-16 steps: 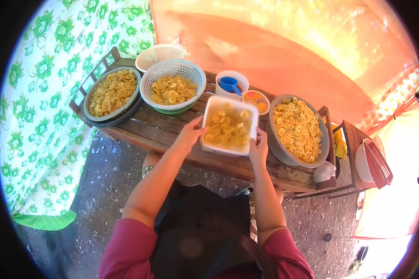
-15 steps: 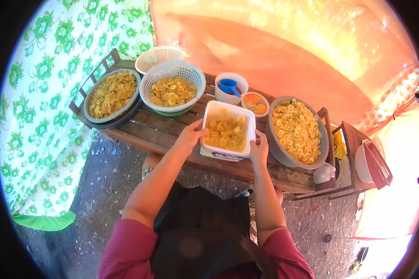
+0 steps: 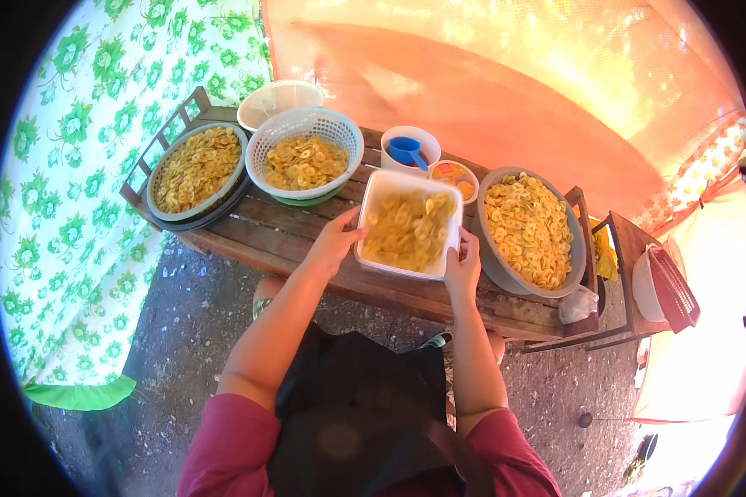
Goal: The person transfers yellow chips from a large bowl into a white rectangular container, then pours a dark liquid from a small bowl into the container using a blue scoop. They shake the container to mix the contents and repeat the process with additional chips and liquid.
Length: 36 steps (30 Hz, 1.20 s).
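Observation:
Between my hands is a white square plastic tub point(image 3: 412, 268), held up above the front of the wooden bench. Thin round yellow chips point(image 3: 408, 229), like banana chips, lie inside it, blurred by motion. My left hand point(image 3: 336, 242) grips the tub's left side, and my right hand point(image 3: 464, 267) clasps the right side near the front corner. To the right stands a large grey basin point(image 3: 506, 279) heaped with the same chips. Behind the tub on the left, a white perforated colander point(image 3: 259, 166) holds a smaller heap.
On the slatted bench point(image 3: 265, 234) stand a dark-rimmed basin of chips point(image 3: 192, 171), a pale round container point(image 3: 278, 99), a white bucket with a blue scoop point(image 3: 405, 151) and a small orange-filled tub point(image 3: 455, 179). A plastic bag point(image 3: 578, 305) sits at the right end. Baskets point(image 3: 666, 287) hang further right.
The tub has tipped, its opening facing me more and its front wall less visible. The chips inside have shifted up and spread. Both hands keep their hold.

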{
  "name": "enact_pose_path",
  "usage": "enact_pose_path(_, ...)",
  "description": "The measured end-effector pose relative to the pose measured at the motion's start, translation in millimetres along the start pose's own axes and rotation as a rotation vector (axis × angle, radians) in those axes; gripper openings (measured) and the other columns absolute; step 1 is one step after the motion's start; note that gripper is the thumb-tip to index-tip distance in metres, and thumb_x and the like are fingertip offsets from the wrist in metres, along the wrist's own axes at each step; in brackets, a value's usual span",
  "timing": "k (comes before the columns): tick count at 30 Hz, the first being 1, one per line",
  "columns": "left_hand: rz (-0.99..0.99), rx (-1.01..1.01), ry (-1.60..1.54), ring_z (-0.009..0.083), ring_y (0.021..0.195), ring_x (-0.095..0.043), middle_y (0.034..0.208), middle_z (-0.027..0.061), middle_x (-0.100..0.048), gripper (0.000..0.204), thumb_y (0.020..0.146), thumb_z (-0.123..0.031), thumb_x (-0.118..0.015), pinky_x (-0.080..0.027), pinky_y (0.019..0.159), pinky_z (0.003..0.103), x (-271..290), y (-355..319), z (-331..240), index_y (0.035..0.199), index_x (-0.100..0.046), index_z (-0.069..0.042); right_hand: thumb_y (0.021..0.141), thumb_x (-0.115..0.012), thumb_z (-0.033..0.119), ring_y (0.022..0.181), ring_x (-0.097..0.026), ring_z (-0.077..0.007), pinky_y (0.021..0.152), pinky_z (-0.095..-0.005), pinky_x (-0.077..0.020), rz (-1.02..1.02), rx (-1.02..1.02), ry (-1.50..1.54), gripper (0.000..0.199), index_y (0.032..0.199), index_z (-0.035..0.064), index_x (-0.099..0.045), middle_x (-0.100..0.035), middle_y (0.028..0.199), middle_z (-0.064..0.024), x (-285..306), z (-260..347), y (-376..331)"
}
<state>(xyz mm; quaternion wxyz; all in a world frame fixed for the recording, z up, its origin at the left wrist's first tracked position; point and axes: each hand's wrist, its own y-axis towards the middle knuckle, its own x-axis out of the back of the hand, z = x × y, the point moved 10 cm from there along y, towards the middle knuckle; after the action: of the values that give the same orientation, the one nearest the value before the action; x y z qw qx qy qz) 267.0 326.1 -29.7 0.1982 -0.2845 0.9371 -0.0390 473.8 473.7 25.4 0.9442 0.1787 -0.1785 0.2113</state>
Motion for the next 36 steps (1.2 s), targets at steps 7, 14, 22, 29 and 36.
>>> enact_pose_path(7, 0.001, -0.035, -0.038, 0.0112, 0.089, -0.053, 0.098, 0.0012, -0.055, 0.058, 0.086, -0.004, -0.061, -0.044, 0.079, 0.027, -4, -5, -2, 0.140, -0.040, -0.007, 0.089, -0.051, 0.001, 0.072, -0.049, -0.0105, 0.067, -0.0255, -0.0427, -0.103, 0.078, 0.028, 0.035, 0.124, 0.0008, -0.049, -0.054, 0.086, -0.0050, 14, 4, -4)
enact_pose_path(14, 0.014, -0.128, -0.019, 0.0115, 0.090, -0.053, 0.111, 0.0041, -0.057, 0.057, 0.086, -0.005, -0.061, -0.044, 0.078, 0.026, -7, -8, -4, 0.139, -0.041, -0.005, 0.089, -0.050, -0.001, 0.073, -0.049, -0.0116, 0.068, -0.0264, -0.0430, -0.118, 0.108, -0.002, 0.036, 0.125, 0.0009, -0.047, -0.055, 0.087, -0.0051, 16, 3, -9)
enact_pose_path(22, 0.048, -0.140, -0.043, 0.0118, 0.092, -0.052, 0.107, 0.0032, -0.056, 0.059, 0.085, -0.004, -0.060, -0.044, 0.079, 0.027, -10, -4, -6, 0.140, -0.039, -0.005, 0.088, -0.051, -0.001, 0.075, -0.050, -0.0127, 0.070, -0.0274, -0.0436, -0.067, 0.069, -0.002, 0.037, 0.125, -0.0004, -0.046, -0.055, 0.091, -0.0074, 12, -1, -1)
enact_pose_path(29, 0.003, -0.156, 0.007, 0.0128, 0.092, -0.054, 0.102, 0.0027, -0.056, 0.058, 0.086, -0.004, -0.060, -0.045, 0.080, 0.027, -5, -7, -8, 0.140, -0.040, -0.006, 0.087, -0.052, -0.001, 0.075, -0.050, -0.0123, 0.067, -0.0269, -0.0436, -0.115, 0.070, 0.025, 0.037, 0.124, 0.0009, -0.048, -0.054, 0.090, -0.0068, 16, 2, -3)
enact_pose_path(36, 0.015, -0.152, -0.066, 0.0124, 0.090, -0.056, 0.106, 0.0036, -0.057, 0.059, 0.086, -0.004, -0.060, -0.046, 0.078, 0.027, -4, -11, -7, 0.140, -0.039, -0.007, 0.086, -0.051, -0.002, 0.075, -0.052, -0.0123, 0.069, -0.0278, -0.0444, -0.182, 0.187, 0.124, 0.036, 0.122, 0.0014, -0.050, -0.055, 0.086, -0.0058, 21, 10, -6)
